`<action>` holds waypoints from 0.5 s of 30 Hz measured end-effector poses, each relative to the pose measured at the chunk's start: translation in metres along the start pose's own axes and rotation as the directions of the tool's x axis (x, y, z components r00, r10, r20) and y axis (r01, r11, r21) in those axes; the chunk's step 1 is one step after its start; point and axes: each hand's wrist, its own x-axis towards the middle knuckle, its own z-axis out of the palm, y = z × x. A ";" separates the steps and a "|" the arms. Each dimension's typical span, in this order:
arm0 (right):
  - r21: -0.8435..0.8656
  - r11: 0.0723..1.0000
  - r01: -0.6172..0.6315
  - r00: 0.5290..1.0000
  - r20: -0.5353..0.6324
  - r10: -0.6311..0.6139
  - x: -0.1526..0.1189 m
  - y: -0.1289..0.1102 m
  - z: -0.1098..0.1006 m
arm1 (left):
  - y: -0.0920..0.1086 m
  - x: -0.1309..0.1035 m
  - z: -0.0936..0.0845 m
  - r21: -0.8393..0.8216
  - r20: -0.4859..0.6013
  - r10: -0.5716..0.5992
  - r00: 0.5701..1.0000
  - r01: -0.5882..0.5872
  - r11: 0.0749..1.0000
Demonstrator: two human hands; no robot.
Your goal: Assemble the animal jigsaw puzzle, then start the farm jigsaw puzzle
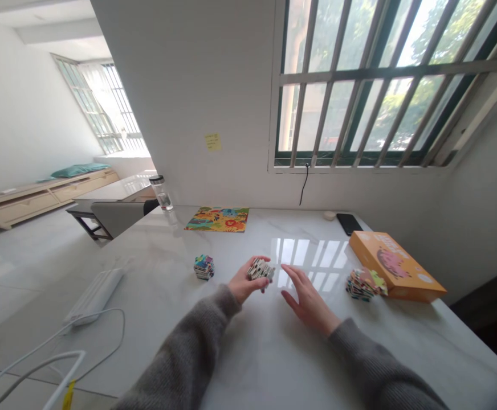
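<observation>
Stack (260, 270), long axis sideways, left grip (243, 283)

Your left hand (244, 283) partly hid its stack (260, 270); bottom edge cut your sleeves (192, 347); writing on yellow note (212, 142) was illegibly small

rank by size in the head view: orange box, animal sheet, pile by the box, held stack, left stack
1. Orange box
2. Animal sheet
3. Pile by the box
Unranked, smallest: held stack and left stack look alike, and the held one is partly covered.
</observation>
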 end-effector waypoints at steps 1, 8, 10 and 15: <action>0.051 0.999 0.012 1.000 -0.026 -0.011 0.000 -0.005 -0.002 | -0.013 0.001 0.007 -0.105 0.004 -0.028 1.000 0.028 0.994; 0.261 0.965 0.014 0.996 0.077 -0.036 0.001 -0.019 -0.011 | -0.056 -0.005 0.011 -0.226 0.135 -0.218 0.967 0.244 0.943; 0.341 0.940 -0.020 0.992 0.127 -0.025 0.002 -0.019 -0.010 | -0.057 -0.006 0.009 -0.203 0.143 -0.239 0.960 0.265 0.943; 0.502 0.854 -0.137 0.982 0.181 0.051 0.002 -0.019 -0.010 | -0.051 -0.005 0.013 -0.228 0.179 -0.240 0.954 0.278 0.933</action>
